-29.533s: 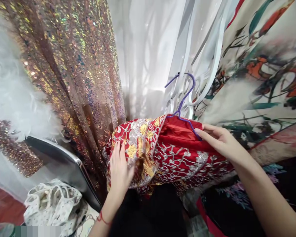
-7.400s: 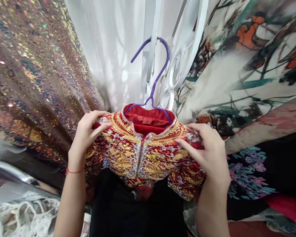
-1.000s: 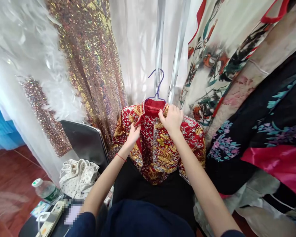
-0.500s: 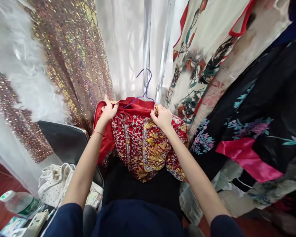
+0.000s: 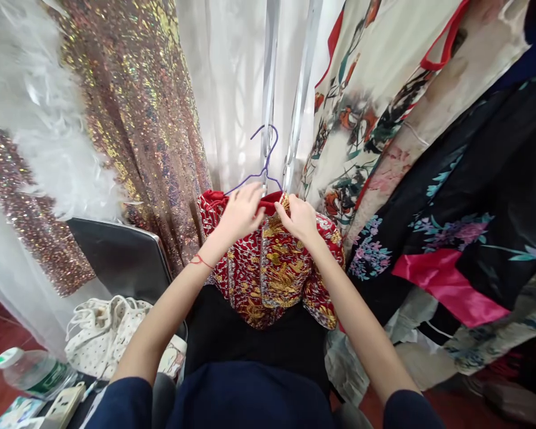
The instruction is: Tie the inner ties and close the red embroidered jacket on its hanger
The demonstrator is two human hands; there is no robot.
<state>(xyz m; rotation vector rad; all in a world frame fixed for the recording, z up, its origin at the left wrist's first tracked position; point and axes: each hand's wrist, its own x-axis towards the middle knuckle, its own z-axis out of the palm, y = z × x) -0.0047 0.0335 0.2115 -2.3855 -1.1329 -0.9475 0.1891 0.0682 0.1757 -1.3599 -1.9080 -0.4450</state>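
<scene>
Hanging garments crowd the background, and low in the middle of them lies a red embroidered jacket (image 5: 272, 268), thick with gold and silver stitching, draped over the person's dark lap with its collar turned away from the camera. A purple wire hanger (image 5: 263, 158) sits in the neck of the jacket, its hook rising free in front of a sheer white curtain (image 5: 232, 89) and two pale upright bars. Both hands meet at the collar. The left hand (image 5: 239, 214), a thin red string round its wrist, has its grip pressed together on the red collar edge just below the hanger's shoulder; the right hand (image 5: 300, 217) has its grip pinching the gold-worked collar edge just beside it, the fingertips of the two hands almost touching. Left of the jacket hangs a sequined bronze dress (image 5: 147, 119), and further left a mass of white feathers (image 5: 49, 137). Below them the dark back of a chair (image 5: 116, 259) shows, with a white spotted cloth bag (image 5: 107, 336) lying near its foot. At the lower left corner a plastic water bottle (image 5: 31, 369) lies beside a white power strip (image 5: 65, 405). To the right of the jacket hang a cream robe with a painted floral print (image 5: 375, 107) and a black robe with flowers and a pink band (image 5: 473, 238).
</scene>
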